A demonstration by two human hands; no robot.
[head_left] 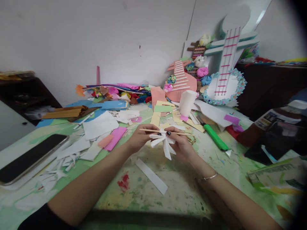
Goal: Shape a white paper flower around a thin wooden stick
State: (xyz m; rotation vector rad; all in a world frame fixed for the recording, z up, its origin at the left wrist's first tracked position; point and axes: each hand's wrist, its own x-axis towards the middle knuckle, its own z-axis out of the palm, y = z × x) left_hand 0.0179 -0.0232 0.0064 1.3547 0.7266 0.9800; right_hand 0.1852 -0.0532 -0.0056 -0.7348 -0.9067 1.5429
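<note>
Both my hands meet above the middle of the table. A thin wooden stick [183,133] lies crosswise between them, with a white paper flower [167,148] of loose strips hanging below it. My left hand [141,137] is closed on the left part of the stick and the paper. Around the right part, my right hand [181,143] pinches the stick and the flower's base with its thumb. Below the hands a white paper strip [152,177] rests flat on the table. Gold-handled scissors [192,138] lie just behind my right hand, partly hidden.
A green utility knife [216,137] and a dark bottle [266,124] are on the right. Paper scraps [100,124] and a phone [31,159] cover the left. Behind stand a white paper roll [187,103] and paper-decorated instrument models [225,80]. The paint-stained table [129,201] ends in front.
</note>
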